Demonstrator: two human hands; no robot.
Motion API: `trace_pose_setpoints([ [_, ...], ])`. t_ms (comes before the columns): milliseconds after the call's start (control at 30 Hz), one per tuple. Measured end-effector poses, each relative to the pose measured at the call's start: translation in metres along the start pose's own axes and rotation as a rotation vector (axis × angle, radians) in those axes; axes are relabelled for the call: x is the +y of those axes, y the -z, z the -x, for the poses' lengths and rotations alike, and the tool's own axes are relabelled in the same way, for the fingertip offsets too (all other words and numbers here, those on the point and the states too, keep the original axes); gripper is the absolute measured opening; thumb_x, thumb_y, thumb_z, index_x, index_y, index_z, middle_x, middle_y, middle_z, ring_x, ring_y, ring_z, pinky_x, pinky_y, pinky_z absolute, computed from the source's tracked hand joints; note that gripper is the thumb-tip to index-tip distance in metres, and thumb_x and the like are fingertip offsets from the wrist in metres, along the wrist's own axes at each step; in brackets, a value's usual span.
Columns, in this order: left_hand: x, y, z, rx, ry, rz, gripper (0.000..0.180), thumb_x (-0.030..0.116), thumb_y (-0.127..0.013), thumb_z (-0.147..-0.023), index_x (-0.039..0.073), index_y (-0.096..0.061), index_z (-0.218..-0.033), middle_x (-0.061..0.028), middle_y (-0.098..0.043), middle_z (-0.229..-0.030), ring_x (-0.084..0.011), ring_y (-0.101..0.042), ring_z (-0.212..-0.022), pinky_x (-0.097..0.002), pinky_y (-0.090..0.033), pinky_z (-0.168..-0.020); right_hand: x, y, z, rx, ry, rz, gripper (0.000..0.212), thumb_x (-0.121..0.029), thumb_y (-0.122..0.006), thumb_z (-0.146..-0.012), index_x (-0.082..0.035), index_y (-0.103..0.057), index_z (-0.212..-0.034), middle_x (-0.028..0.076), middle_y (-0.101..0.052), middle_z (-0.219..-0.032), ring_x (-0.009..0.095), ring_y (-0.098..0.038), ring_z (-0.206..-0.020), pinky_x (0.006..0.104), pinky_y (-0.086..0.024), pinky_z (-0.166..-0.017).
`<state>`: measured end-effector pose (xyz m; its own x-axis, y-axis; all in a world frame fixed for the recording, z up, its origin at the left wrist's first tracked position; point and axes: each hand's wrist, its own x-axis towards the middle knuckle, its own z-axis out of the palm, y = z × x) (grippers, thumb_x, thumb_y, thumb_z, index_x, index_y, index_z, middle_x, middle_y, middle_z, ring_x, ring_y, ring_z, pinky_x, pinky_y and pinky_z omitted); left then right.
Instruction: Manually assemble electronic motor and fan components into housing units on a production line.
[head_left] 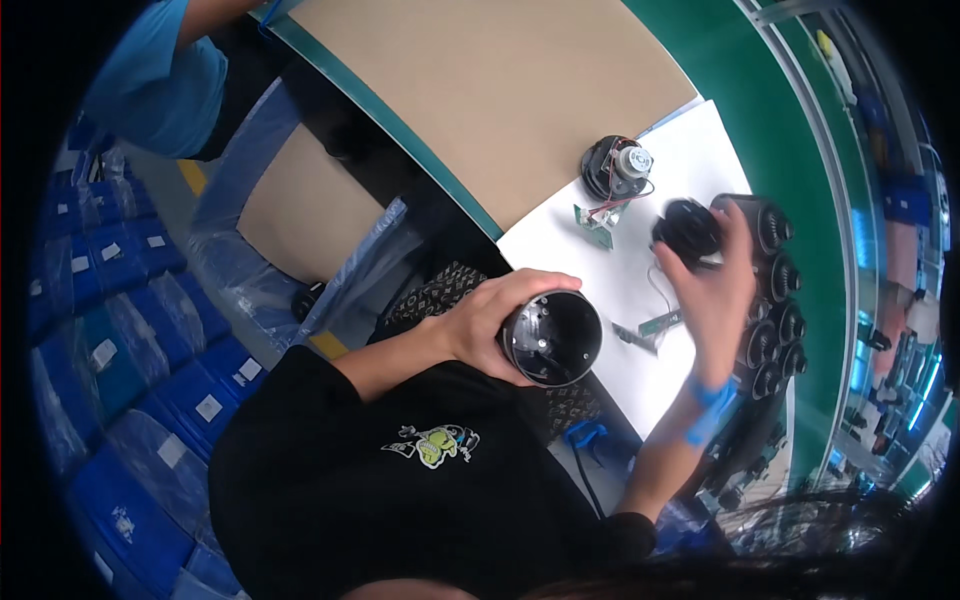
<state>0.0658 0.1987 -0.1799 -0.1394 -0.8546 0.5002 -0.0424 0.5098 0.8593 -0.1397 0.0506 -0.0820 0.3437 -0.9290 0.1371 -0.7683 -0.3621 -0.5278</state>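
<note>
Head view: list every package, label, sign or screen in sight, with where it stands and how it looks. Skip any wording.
Blue plastic bins: stacked along the left, covered with clear film.
White labels: small rectangles on the fronts of those bins.
Cardboard sheet: large, plain brown, flat on the green bench at top centre.
Clear plastic bag: lining a brown box left of the bench.
No signs or screens can be made out.
</note>
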Motion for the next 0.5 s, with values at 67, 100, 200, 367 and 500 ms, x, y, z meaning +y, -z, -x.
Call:
trace_pose_setpoints([
  [67, -0.002, 0.004, 0.001, 0.05, 0.005, 0.075, 0.101, 0.023, -0.093, -0.054, -0.006, -0.039, -0.135, -0.0245, -0.054, -0.13, -0.034, -0.061, -0.112, -0.0391, -0.051, -0.094, -0.017, 0.027, 0.046, 0.178, -0.049, -0.187, 0.091, -0.009, -0.088, -0.064, 0.003, -0.039, -0.139, 0.017, -0.054, -0.13, 0.027, -0.053, -0.12, 0.0357, -0.039, -0.105],
  [100, -0.004, 0.003, -0.001, 0.101, 0.013, 0.134, 0.098, 0.02, -0.092, -0.053, -0.004, -0.041, -0.133, -0.0229, -0.055, -0.129, -0.034, -0.061, -0.111, -0.0385, -0.051, -0.094, -0.02, 0.042, 0.069, 0.219, -0.075, -0.17, 0.094, -0.006, -0.087, -0.065, 0.003, -0.033, -0.142, 0.018, -0.051, -0.134, 0.028, -0.049, -0.125, 0.0378, -0.034, -0.11],
  [200, -0.014, -0.001, -0.01, 0.1, -0.023, 0.191, 0.103, 0.021, -0.093, -0.053, -0.004, -0.037, -0.135, -0.0255, -0.053, -0.13, -0.035, -0.061, -0.112, -0.0387, -0.05, -0.095, -0.003, 0.069, 0.134, 0.399, -0.173, -0.206, 0.093, -0.008, -0.083, -0.07, 0.004, -0.028, -0.145, 0.021, -0.049, -0.134, 0.029, -0.048, -0.126, 0.0385, -0.032, -0.111],
  [367, -0.017, -0.019, -0.03, 0.026, -0.149, 0.304, 0.104, 0.022, -0.093, -0.055, -0.003, -0.035, -0.138, -0.0259, -0.053, -0.131, -0.0352, -0.06, -0.114, -0.0399, -0.05, -0.095, 0.009, 0.088, 0.208, 0.521, -0.302, -0.298, 0.088, -0.013, -0.079, -0.077, 0.001, -0.027, -0.146, 0.02, -0.048, -0.136, 0.027, -0.05, -0.122, 0.0384, -0.045, -0.101],
  [500, -0.006, -0.033, -0.046, -0.068, -0.147, 0.193, 0.105, 0.019, -0.092, -0.052, -0.002, -0.036, -0.138, -0.0234, -0.054, -0.131, -0.0378, -0.058, -0.115, -0.0408, -0.049, -0.096, 0.064, 0.084, 0.234, 0.416, -0.499, -0.497, 0.085, 0.002, -0.073, -0.076, -0.002, -0.026, -0.147, 0.019, -0.048, -0.137, 0.027, -0.05, -0.122, 0.0364, -0.041, -0.103],
])
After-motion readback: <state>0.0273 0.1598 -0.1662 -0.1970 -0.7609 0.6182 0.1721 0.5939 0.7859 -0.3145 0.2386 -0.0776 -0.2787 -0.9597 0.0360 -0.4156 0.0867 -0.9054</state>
